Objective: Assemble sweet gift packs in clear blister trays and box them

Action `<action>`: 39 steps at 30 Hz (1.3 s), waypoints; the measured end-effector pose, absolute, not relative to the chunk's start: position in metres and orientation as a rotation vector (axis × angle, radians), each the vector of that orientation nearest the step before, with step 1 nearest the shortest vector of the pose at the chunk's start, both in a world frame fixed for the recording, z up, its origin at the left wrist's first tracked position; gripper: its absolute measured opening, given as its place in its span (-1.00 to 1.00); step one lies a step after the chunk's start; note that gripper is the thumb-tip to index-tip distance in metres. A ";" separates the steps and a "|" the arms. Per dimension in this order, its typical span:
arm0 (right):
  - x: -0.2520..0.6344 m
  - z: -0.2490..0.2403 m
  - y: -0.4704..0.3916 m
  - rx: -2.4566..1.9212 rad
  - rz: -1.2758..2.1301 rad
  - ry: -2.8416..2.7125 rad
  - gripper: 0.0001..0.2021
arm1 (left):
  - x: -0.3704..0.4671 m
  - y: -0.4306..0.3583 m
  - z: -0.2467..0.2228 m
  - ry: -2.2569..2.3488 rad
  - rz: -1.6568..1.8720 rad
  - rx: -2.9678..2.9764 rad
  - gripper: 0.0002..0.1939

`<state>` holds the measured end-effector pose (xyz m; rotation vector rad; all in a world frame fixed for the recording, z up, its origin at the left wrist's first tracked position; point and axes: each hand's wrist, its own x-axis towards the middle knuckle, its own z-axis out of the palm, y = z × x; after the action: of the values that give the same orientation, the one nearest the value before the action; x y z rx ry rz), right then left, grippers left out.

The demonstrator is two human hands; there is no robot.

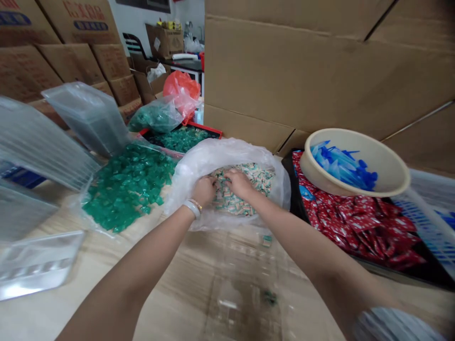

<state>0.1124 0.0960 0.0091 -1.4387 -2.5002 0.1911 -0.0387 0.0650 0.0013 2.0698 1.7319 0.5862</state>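
Note:
A white plastic bag (pixel 227 149) lies open on the table, filled with small green, white and orange packets (pixel 261 177). Both of my hands reach into it, close together. My left hand (pixel 205 190), with a white band and a beaded bracelet at the wrist, has its fingers curled on packets at the left side. Beside it, my right hand (pixel 240 183) pinches among the packets; its fingertips are partly hidden. Below the bag, between my forearms, lies a clear plastic tray (pixel 245 289) with compartments. One small packet (pixel 266 241) and a dark green piece (pixel 270 297) are at it.
Green wrapped pieces (pixel 131 184) spread on a plastic bag at left, near stacked clear trays (pixel 85 116). A red-rimmed tray (pixel 213 130) stands behind. At right, a cream basin (pixel 394 163) of blue items sits on red packets (pixel 359 222). Cardboard boxes (pixel 302 71) wall the back.

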 end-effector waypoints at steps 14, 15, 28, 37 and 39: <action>0.124 0.010 0.041 -1.400 0.193 -2.660 -0.85 | -0.048 0.013 0.003 1.559 0.444 2.205 -0.85; 0.126 0.009 0.033 -1.393 0.202 -2.676 -0.86 | -0.046 0.009 0.004 1.575 0.378 2.215 -0.85; 0.120 -0.003 0.018 -1.460 0.185 -2.550 -0.83 | -0.034 0.006 -0.006 1.606 0.413 2.270 -0.84; 0.123 -0.009 0.029 -1.381 0.376 -2.461 -0.90 | -0.027 0.006 -0.012 1.667 0.496 2.253 -0.83; 0.123 -0.010 0.031 -1.366 0.401 -2.454 -0.90 | -0.030 0.007 -0.013 1.634 0.552 2.214 -0.81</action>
<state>0.1234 0.0314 -0.0101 -1.3662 -2.4540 0.4006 -0.0300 0.0069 -0.0135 2.2140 1.6339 0.5518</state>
